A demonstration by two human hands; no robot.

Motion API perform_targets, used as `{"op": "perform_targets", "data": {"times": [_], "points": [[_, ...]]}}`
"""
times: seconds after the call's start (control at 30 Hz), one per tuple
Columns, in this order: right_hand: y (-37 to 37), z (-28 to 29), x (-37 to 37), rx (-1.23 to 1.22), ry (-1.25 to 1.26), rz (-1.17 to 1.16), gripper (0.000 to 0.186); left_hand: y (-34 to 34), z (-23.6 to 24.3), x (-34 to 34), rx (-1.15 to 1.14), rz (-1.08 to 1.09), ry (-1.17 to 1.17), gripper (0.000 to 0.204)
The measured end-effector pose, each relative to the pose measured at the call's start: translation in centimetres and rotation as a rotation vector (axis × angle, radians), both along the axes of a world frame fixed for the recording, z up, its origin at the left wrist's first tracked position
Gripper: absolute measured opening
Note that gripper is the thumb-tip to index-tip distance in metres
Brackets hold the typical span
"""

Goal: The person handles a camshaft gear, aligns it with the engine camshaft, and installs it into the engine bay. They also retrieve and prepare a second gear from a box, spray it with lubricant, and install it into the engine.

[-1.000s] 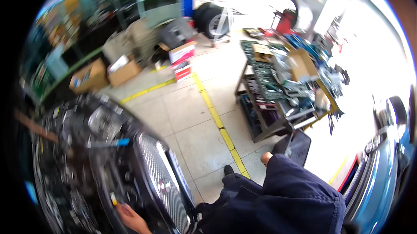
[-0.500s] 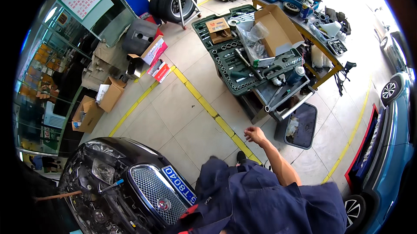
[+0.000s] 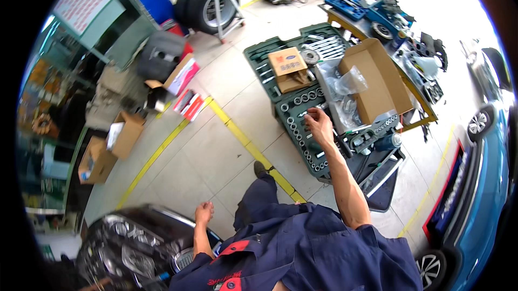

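My right hand [image 3: 319, 127] reaches down over the open dark green socket set case [image 3: 300, 145], with its fingers bent together. A metal ratchet wrench [image 3: 322, 106] shows partly at the fingers, and the hand covers its middle. What the fingertips grip, if anything, is hidden. Rows of chrome sockets [image 3: 292, 127] lie left of that hand, and combination wrenches [image 3: 328, 48] lie at the case's far side. My left hand [image 3: 204, 214] hangs by the front of the dark car [image 3: 178, 221], fingers curled, with nothing visible in it.
An open cardboard box [image 3: 377, 83] with clear plastic bags and a smaller brown box [image 3: 288, 67] rest on the case. Behind is a yellow-framed workbench [image 3: 426, 121] with parts. A blue car [image 3: 475, 204] stands at right; cartons [image 3: 97, 158] and a tyre rack [image 3: 218, 7] at left.
My right hand has moved forward from above the floor to the socket case. My left hand has come into view beside the dark car. The tool cart now appears closer.
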State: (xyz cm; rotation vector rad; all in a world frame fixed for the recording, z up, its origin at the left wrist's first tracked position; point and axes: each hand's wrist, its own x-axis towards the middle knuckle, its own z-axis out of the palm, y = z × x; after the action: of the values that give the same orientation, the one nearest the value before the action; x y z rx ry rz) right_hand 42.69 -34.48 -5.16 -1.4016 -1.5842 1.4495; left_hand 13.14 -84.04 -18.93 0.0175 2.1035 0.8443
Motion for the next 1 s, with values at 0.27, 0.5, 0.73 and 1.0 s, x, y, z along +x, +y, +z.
{"op": "perform_targets", "data": {"times": [0.27, 0.5, 0.73, 1.0], "points": [[9.6, 0.7, -6.0, 0.121, -0.217, -0.185, 0.049, 31.1, 12.3, -13.3, 0.296, -0.663, 0.569, 0.044], [12.4, -0.9, -12.9, -0.402, 0.436, -0.415, 0.056, 46.3, 16.8, -14.9, 0.478, -0.771, 0.300, 0.044], [13.4, -2.9, -14.1, -0.474, 0.437, -0.636, 0.028, 55.3, 17.3, -17.5, 0.403, -0.889, 0.105, 0.048], [18.7, 5.3, -12.1, 0.563, -0.754, -0.287, 0.067, 64.5, 18.8, -13.3, 0.610, -1.269, 0.644, 0.087]]}}
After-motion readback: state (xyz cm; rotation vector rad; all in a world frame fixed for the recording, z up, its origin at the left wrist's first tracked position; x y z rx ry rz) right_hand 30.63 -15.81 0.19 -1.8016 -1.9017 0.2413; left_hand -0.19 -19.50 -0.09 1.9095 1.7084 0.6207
